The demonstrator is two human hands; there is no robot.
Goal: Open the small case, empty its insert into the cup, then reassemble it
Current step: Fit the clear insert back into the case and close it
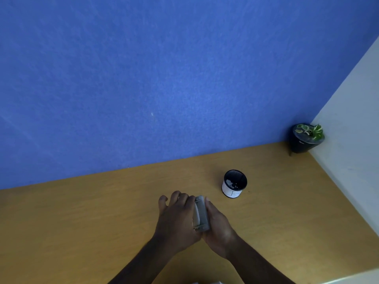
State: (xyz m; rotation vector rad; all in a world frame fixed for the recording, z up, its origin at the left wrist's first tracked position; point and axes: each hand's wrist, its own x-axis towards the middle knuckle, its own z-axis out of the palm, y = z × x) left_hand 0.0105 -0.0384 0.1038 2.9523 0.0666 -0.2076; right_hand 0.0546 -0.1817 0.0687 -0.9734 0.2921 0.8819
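Note:
A small grey case (pixel 201 214) is pressed edge-up between my two palms above the wooden table (pixel 102 212). My left hand (pixel 178 218) lies flat against its left side with fingers spread. On its right side my right hand (pixel 218 224) cups it. Whether the case is fully closed cannot be told. The cup (pixel 234 183), white outside and dark inside, stands upright on the table to the upper right of my hands, with pale bits showing at its bottom.
A dark pot with a small green plant (pixel 307 138) sits in the far right corner. A blue wall (pixel 164 78) runs along the table's back edge, a white wall (pixel 352 119) along its right side.

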